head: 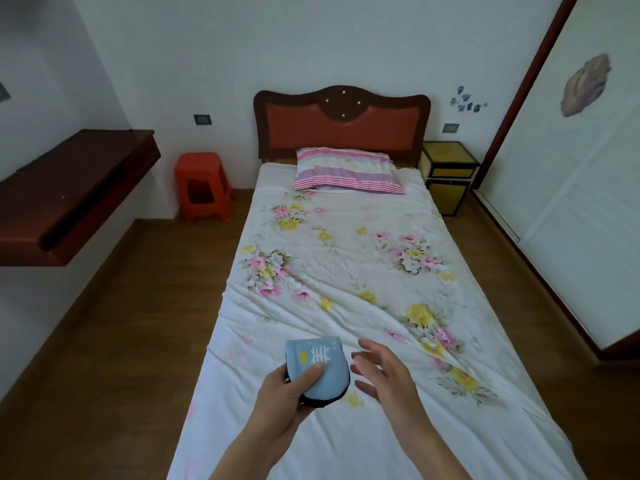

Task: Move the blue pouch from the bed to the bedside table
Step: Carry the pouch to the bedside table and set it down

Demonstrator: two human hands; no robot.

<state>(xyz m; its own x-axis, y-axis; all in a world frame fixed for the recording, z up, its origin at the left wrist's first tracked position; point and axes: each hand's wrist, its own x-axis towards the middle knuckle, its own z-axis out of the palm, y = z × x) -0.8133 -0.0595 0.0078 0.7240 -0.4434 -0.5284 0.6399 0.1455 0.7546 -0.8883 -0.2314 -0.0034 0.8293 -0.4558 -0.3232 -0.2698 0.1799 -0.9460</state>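
Observation:
The blue pouch (pixel 317 365) is light blue with a white and yellow print and a dark edge. My left hand (pixel 284 393) holds it above the foot end of the bed (pixel 339 271), thumb pressed on its front. My right hand (pixel 384 372) hovers just to the right of the pouch, fingers spread, holding nothing. The bedside table (pixel 448 174), yellow with dark framing, stands at the far right of the headboard, well beyond my hands.
A striped pink pillow (pixel 346 171) lies at the head of the flowered sheet. A red plastic stool (pixel 202 187) stands left of the bed. A dark wooden shelf (pixel 69 192) juts from the left wall. A white wardrobe (pixel 581 202) lines the right side.

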